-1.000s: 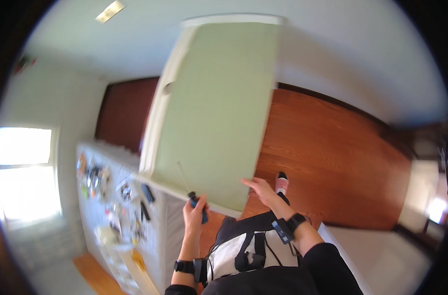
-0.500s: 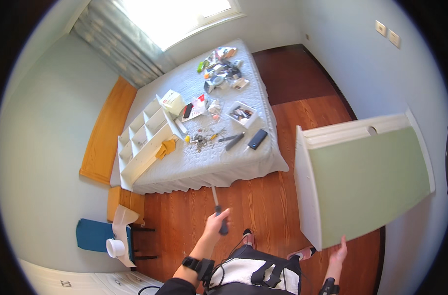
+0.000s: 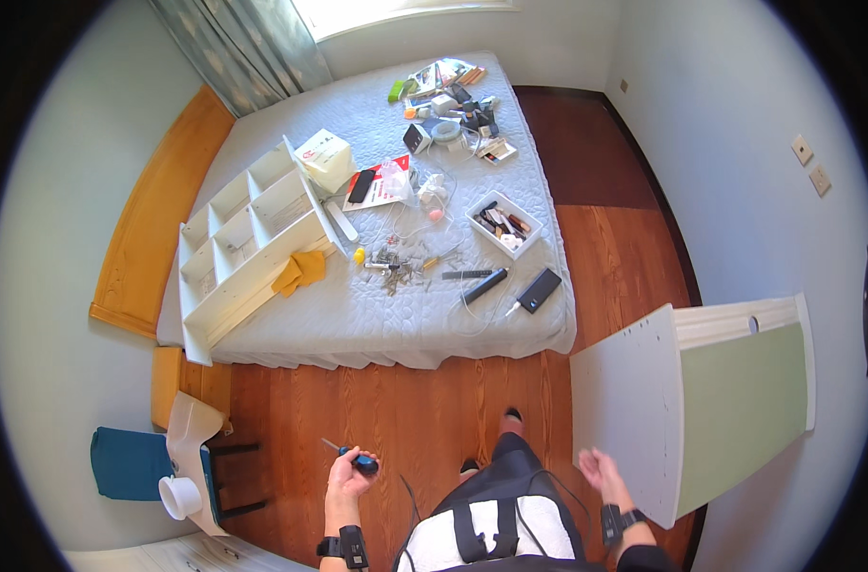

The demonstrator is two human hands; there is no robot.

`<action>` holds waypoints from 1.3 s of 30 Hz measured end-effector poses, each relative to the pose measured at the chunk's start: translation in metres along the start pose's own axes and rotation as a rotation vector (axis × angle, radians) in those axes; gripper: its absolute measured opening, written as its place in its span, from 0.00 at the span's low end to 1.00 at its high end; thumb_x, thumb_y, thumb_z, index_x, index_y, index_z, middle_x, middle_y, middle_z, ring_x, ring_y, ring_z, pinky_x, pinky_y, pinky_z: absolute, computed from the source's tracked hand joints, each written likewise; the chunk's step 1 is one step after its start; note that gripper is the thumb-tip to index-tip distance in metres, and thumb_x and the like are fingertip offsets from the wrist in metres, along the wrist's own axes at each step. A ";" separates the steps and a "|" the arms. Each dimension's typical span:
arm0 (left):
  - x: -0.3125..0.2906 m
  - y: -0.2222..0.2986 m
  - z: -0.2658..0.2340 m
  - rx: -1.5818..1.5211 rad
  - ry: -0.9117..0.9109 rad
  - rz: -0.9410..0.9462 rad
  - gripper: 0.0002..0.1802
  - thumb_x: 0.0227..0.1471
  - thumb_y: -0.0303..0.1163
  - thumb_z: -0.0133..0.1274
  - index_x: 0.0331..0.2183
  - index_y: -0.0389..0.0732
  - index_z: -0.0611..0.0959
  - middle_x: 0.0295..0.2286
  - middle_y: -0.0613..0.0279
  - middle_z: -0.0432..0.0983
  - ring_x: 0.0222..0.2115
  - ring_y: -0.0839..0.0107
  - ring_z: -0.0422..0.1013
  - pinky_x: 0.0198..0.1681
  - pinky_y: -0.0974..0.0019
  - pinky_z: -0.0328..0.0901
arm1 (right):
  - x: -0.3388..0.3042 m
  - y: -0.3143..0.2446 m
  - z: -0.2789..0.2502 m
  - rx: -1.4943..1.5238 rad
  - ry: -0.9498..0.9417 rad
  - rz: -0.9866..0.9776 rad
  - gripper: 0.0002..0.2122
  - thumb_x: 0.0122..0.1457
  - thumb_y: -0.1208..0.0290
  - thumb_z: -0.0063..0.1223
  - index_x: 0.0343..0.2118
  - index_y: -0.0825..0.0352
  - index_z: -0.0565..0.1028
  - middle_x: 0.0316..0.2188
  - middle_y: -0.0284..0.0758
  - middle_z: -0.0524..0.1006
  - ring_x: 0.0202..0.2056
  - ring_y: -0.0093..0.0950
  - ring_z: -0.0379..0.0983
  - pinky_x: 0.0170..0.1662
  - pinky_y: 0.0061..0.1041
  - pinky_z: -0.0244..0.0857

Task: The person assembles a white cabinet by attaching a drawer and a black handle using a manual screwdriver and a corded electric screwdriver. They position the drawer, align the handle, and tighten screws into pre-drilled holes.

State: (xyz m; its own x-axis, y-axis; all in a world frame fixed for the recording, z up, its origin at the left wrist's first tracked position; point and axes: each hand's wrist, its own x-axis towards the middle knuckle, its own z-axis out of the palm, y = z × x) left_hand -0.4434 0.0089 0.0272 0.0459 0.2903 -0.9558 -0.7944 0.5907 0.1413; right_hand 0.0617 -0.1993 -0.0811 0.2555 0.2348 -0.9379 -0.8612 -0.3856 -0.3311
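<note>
My left hand [image 3: 348, 473] is closed around the dark blue handle of a screwdriver [image 3: 365, 463], its thin shaft pointing up and to the left. Over the floor at the right, my right hand [image 3: 602, 471] is held partly open with nothing in it. It is nearest to a white cabinet [image 3: 629, 405] with a pale green panel [image 3: 746, 410], in front of the cabinet's white side. I cannot tell whether the fingers touch that side. Small holes run along the side's upper edge.
On the bed [image 3: 424, 334] lie a white compartment shelf [image 3: 262, 286], a yellow cloth [image 3: 300, 273], loose metal hardware [image 3: 396, 272], a bin of tools [image 3: 505, 229] and a black power bank [image 3: 539, 290]. A blue chair [image 3: 129, 464] stands at the left, with a white cup [image 3: 179, 497] beside it.
My left hand has moved left and down with the screwdriver, which has turned. My right hand has left the panel's lower edge and moved left. The view has shifted, showing more of the cabinet's side.
</note>
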 end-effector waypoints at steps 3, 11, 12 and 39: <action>0.036 0.004 0.056 0.236 0.002 -0.064 0.03 0.55 0.28 0.50 0.32 0.41 0.73 0.27 0.60 0.71 0.31 0.62 0.70 0.38 0.51 0.69 | 0.031 -0.074 0.143 -0.283 -0.244 -0.250 0.21 0.60 0.68 0.50 0.55 0.68 0.64 0.45 0.36 0.74 0.47 0.30 0.72 0.50 0.28 0.68; 0.195 0.020 0.202 0.960 0.068 0.162 0.11 0.48 0.21 0.54 0.36 0.39 0.74 0.24 0.62 0.73 0.24 0.68 0.71 0.27 0.64 0.67 | 0.189 -0.216 0.420 -0.463 -0.251 -0.394 0.37 0.53 0.50 0.58 0.58 0.71 0.58 0.56 0.42 0.63 0.59 0.35 0.58 0.57 0.33 0.58; 0.219 0.022 0.214 1.082 0.104 0.209 0.12 0.47 0.22 0.55 0.36 0.38 0.75 0.24 0.62 0.73 0.24 0.69 0.71 0.26 0.65 0.66 | 0.209 -0.230 0.435 -0.449 -0.245 -0.352 0.39 0.52 0.48 0.58 0.59 0.72 0.57 0.59 0.44 0.58 0.62 0.37 0.51 0.62 0.37 0.49; 0.341 0.045 0.385 1.561 0.027 0.759 0.19 0.48 0.33 0.57 0.42 0.35 0.77 0.34 0.52 0.77 0.33 0.62 0.74 0.38 0.63 0.68 | 0.241 -0.313 0.501 -0.249 -0.101 -0.433 0.18 0.52 0.66 0.54 0.46 0.64 0.69 0.40 0.32 0.73 0.41 0.24 0.72 0.41 0.28 0.70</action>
State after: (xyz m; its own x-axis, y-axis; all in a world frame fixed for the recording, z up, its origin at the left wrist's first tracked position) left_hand -0.2307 0.4241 -0.1928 -0.0515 0.8230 -0.5657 0.6534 0.4561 0.6042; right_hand 0.1721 0.4252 -0.1517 0.5115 0.5008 -0.6983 -0.5519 -0.4315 -0.7136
